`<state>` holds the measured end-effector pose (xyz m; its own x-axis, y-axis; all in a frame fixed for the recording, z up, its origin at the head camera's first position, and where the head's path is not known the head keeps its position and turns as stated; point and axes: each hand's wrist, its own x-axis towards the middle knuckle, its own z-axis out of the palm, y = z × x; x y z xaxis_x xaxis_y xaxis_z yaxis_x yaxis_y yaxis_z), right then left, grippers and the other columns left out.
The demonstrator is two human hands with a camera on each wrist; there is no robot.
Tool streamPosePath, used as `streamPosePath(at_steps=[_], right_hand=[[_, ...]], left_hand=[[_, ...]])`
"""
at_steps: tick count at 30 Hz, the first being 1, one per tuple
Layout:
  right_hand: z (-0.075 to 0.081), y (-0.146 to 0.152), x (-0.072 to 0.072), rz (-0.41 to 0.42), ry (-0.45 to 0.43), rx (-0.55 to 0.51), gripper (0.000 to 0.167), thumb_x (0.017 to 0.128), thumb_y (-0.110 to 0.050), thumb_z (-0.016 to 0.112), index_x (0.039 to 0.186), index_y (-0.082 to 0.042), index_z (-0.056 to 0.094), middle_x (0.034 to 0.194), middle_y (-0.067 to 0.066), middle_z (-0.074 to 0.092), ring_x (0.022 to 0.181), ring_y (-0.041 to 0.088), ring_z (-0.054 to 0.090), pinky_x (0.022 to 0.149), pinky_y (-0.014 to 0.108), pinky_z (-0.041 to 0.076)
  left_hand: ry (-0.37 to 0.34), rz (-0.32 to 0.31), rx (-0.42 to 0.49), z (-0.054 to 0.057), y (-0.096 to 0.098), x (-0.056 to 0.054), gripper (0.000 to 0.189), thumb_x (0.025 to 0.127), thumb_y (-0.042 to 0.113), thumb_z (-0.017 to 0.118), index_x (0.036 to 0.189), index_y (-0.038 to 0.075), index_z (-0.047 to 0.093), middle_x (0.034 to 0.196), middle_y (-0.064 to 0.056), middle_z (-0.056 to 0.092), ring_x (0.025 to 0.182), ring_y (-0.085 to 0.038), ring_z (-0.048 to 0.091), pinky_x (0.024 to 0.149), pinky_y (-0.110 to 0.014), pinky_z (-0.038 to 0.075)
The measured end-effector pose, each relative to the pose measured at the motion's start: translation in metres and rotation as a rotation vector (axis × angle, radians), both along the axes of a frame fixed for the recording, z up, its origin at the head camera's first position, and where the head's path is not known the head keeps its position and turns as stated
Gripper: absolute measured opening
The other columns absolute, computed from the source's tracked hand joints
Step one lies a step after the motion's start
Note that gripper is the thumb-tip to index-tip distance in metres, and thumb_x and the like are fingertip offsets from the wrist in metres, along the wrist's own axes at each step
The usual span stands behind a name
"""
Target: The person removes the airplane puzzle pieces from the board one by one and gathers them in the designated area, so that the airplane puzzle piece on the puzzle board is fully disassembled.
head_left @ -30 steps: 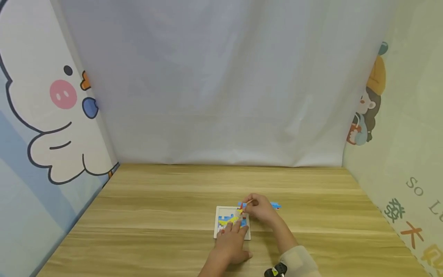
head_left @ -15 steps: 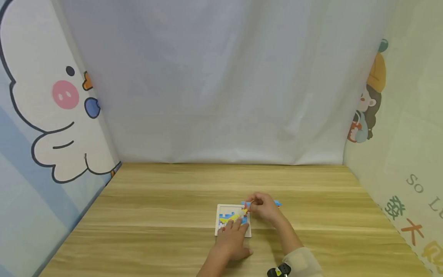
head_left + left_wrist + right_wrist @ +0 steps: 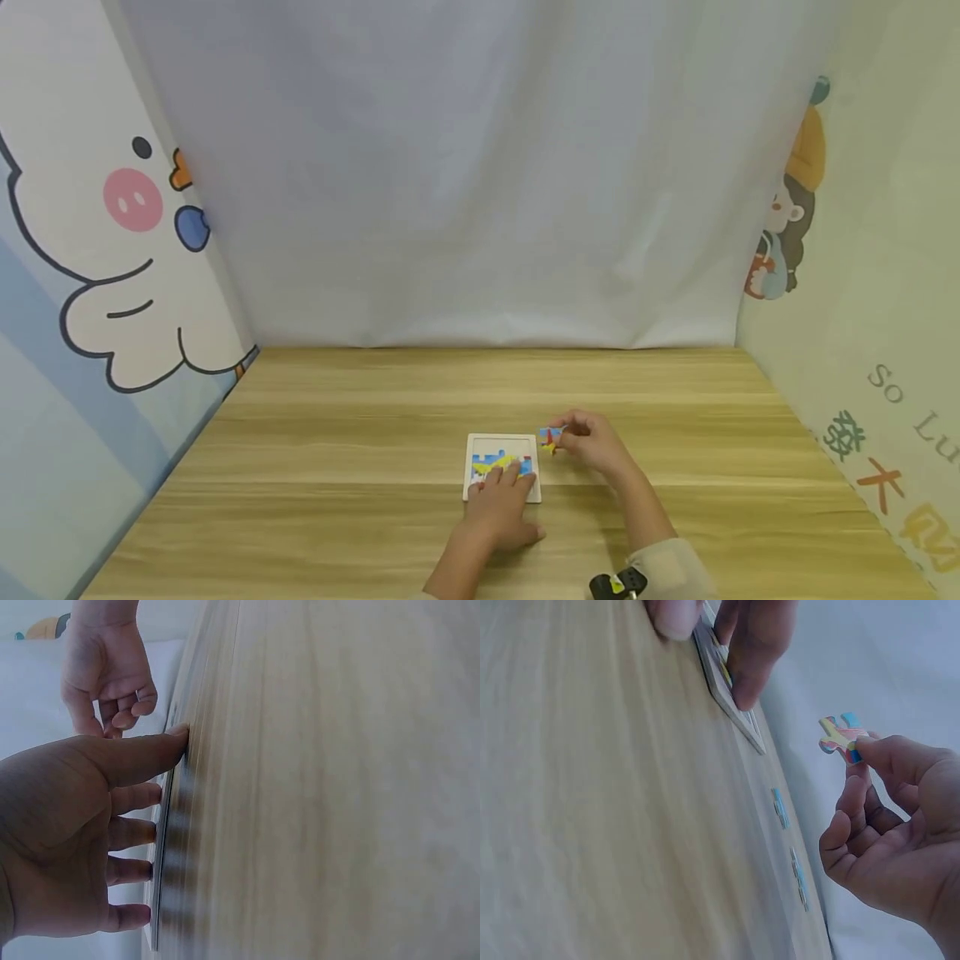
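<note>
My left hand (image 3: 501,507) lies with straight fingers on a square jigsaw puzzle board (image 3: 480,439) with a pale frame. In the left wrist view the left fingertips (image 3: 139,834) press on the board while the thumb touches the table. Blue and yellow pieces fill part of the board; my fingers hide its lower part. Just right of the board, my right hand (image 3: 600,446) pinches a puzzle piece (image 3: 842,737) between thumb and forefinger. This piece is blue, red and yellow with knobbed edges, and is held raised above the table.
Two loose puzzle pieces lie on the wooden table (image 3: 337,433): one piece (image 3: 780,808) nearer the board, another piece (image 3: 799,879) farther off. In the head view the right hand covers them. A grey curtain (image 3: 480,183) hangs behind the table, with printed panels on both sides.
My right hand has moved right, away from the board's upper right corner, carrying the puzzle piece with it. The left hand stays on the board.
</note>
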<state>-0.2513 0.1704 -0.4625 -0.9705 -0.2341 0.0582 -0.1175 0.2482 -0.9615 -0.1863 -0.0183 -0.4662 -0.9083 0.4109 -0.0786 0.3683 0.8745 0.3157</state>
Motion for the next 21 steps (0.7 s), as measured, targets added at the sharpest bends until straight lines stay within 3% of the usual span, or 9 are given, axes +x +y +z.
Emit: streamPosePath(at_steps=[10,17,21], right_hand=[[0.000,0.020,0.003,-0.083,-0.027,-0.029,0.025,0.086,0.001,0.059,0.109,0.010,0.060,0.083,0.007,0.059,0.075,0.018,0.051,0.063,0.028,0.045],[0.003,0.035,0.005,-0.127,-0.043,-0.002,0.026,0.089,-0.001,0.057,0.113,0.009,0.058,0.089,0.010,0.061,0.080,0.021,0.053,0.067,0.031,0.047],[0.002,0.045,0.005,-0.137,-0.065,-0.020,0.029,0.089,-0.002,0.057,0.116,0.011,0.056,0.084,0.006,0.058,0.070,0.014,0.048,0.060,0.026,0.043]], left_hand=[[0.017,-0.004,-0.003,-0.001,-0.001,0.002,0.071,0.076,0.043,0.072,0.135,0.013,0.048,0.143,-0.011,0.037,0.129,-0.036,0.032,0.094,-0.058,0.033],[0.013,-0.001,-0.018,0.000,-0.001,0.002,0.072,0.076,0.044,0.072,0.136,0.014,0.047,0.144,-0.011,0.036,0.130,-0.036,0.031,0.095,-0.058,0.032],[0.001,-0.009,-0.012,0.000,-0.001,0.002,0.072,0.076,0.043,0.072,0.137,0.013,0.047,0.145,-0.011,0.035,0.130,-0.036,0.030,0.096,-0.058,0.031]])
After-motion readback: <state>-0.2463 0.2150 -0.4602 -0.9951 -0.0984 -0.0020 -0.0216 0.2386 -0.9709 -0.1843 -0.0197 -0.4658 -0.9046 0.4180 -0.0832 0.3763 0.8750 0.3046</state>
